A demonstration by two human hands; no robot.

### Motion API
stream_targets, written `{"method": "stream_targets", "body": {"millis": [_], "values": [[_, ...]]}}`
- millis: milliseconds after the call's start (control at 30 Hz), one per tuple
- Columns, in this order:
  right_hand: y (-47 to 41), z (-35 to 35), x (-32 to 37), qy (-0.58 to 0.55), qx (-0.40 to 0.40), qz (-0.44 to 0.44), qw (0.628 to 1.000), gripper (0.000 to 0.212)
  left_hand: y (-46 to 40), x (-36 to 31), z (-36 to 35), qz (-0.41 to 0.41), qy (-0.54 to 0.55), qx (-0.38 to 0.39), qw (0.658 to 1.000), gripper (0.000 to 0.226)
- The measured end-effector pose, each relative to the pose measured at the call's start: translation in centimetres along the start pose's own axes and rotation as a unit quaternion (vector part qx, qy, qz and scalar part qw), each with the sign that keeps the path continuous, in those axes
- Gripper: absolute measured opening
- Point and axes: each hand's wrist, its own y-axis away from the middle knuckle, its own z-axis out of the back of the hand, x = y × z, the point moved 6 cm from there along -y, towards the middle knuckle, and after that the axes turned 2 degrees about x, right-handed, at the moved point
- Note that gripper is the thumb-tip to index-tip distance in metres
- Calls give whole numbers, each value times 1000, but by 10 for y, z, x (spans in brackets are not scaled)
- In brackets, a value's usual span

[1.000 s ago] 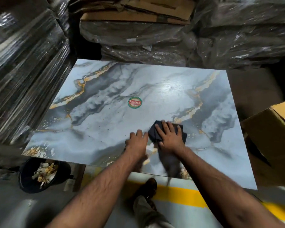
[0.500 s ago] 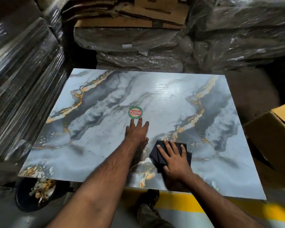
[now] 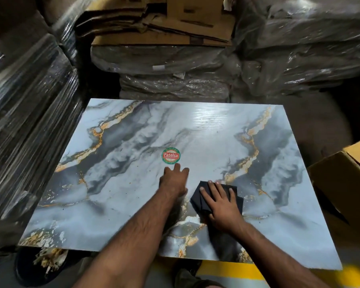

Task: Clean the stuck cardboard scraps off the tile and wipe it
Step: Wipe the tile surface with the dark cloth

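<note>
Compared with a second ago, the left hand (image 3: 173,179) is farther up the tile, away from the near edge, and its fingertips now lie just below the round sticker; the right hand (image 3: 220,201) and its cloth sit in much the same place as half a second ago.

The marble-patterned tile (image 3: 116,204) lies flat, its near edge toward the person. The left hand rests palm down near the tile's centre, fingers straight and slightly spread, holding nothing. The red-and-green sticker (image 3: 170,155) reads "Patelsa".

The right hand presses flat on a folded dark cloth (image 3: 197,201), fingers straight and spread. The cloth lies on the tile right of the left hand, apart from it, nearer the near edge than the far one.

Pale stuck scraps (image 3: 41,240) cling to the tile's near left corner. Below that corner stands a dark bucket (image 3: 29,273) holding torn scraps. A cardboard box (image 3: 345,183) stands beside the tile's right edge. Plastic-wrapped stacks (image 3: 29,121) flank the left edge, and flattened cardboard (image 3: 160,28) lies beyond the far edge.
</note>
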Motion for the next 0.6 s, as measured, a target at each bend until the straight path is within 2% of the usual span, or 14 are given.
{"method": "stream_targets", "body": {"millis": [67,200,300,367,467,600], "values": [[-4,3,-2,7,6,3,1000,90,-11,2,14,16,16,1,1000,57],[-50,34,-17,14,0,10,1000,89,-34,9,29,34,23,5,999,57],[-96,65,-31,20,3,18,1000,84,-52,11,35,10,-40,-35,999,65],[-118,79,-35,26,6,10,1000,82,-65,12,38,-3,-31,-29,999,77],[-113,79,-32,26,-13,-18,999,83,-83,17,49,-4,-4,-12,1000,84],[-67,43,-15,-7,-43,11,999,104,-104,27,65,3,-1,7,1000,90]]}}
